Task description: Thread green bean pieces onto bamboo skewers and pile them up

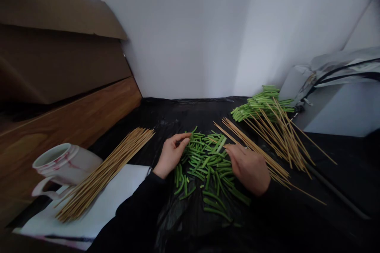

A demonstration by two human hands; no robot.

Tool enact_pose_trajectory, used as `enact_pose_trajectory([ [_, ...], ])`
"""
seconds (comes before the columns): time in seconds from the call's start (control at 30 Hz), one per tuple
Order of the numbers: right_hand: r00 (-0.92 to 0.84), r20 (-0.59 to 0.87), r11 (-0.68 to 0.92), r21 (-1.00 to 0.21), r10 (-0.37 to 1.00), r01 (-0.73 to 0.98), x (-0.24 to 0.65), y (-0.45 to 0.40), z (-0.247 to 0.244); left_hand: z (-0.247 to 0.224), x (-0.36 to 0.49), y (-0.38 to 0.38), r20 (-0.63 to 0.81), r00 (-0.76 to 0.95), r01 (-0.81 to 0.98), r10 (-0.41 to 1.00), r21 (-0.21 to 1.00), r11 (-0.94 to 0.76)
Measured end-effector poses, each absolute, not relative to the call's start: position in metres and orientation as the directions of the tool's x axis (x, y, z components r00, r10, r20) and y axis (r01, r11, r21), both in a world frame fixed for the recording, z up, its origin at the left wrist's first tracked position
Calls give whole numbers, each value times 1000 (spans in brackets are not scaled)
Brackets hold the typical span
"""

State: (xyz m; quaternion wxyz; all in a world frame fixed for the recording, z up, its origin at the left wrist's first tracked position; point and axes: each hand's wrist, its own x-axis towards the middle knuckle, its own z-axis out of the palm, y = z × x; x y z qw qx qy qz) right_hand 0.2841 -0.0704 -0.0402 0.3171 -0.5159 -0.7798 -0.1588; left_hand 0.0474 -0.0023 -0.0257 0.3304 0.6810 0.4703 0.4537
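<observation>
Cut green bean pieces (204, 162) lie in a loose heap in front of me on black plastic sheeting (184, 233). At the heap's upper left, my left hand (173, 153) is closed, with thumb and forefinger pinching a green bean (193, 131). My right hand (249, 168) is closed at the right side of the heap, its back towards me. A thin bamboo skewer seems to run out of its fingertips to the left, over the beans; the fingers hide part of it. Several loose bamboo skewers (246, 138) lie just beyond the right hand.
Green beans on skewers (263, 102) are stacked at the back right by a pale box (338, 106). At left, a bundle of bamboo skewers (109, 170) rests over white paper (124, 182) beside a tipped mug (71, 162). A cardboard box (59, 59) stands behind.
</observation>
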Motion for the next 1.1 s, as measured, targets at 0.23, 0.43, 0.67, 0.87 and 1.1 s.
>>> enact_pose_trajectory([
  [0.23, -298, 648, 435, -58, 701, 898, 279, -71, -41, -41, 57, 3, 394, 455, 715, 799, 374, -591],
  [0.43, -298, 636, 444, -79, 712, 892, 279, -71, -42, -46, 56, 7, 435, 416, 722, 798, 375, -581],
  [0.67, -303, 630, 457, -94, 715, 884, 277, -72, -41, -38, 52, 3, 406, 404, 760, 820, 350, -548],
  [0.87, -315, 655, 495, -104, 686, 863, 276, -74, -40, -29, 53, -2, 422, 173, 531, 890, 721, -445],
  [1.1, -349, 676, 528, -71, 649, 846, 275, -76, -41, -26, 59, -9, 22, 205, -161, 979, 987, 11],
])
